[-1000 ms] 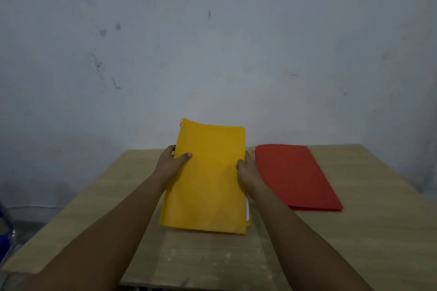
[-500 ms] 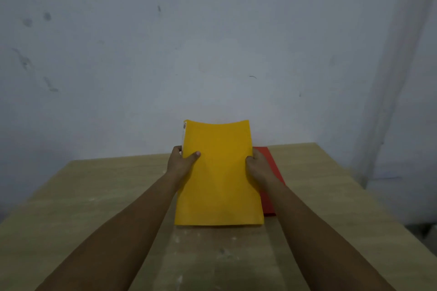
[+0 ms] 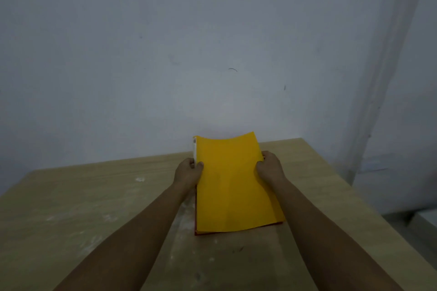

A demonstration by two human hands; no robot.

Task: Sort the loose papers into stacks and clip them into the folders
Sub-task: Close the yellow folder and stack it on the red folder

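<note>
Both forearms enter from the lower edge and converge toward mid-frame, bare to the elbow, roughly symmetric.

Left hand [image 3: 188, 171]: back of hand up, thumb laid over the top face of the folder [image 3: 233, 182] at its left edge, fingers wrapped under and out of sight. Grip closed on that edge.

Right hand [image 3: 269, 166]: knuckles up, wrist slightly bent, fingers curled over the folder's right edge; thumb hidden, probably underneath. Grip closed on that edge.

Hands sit at about the same height, opposite each other across the folder's width, near its far half. Wrists are above the surface; contact with it cannot be judged.
</note>
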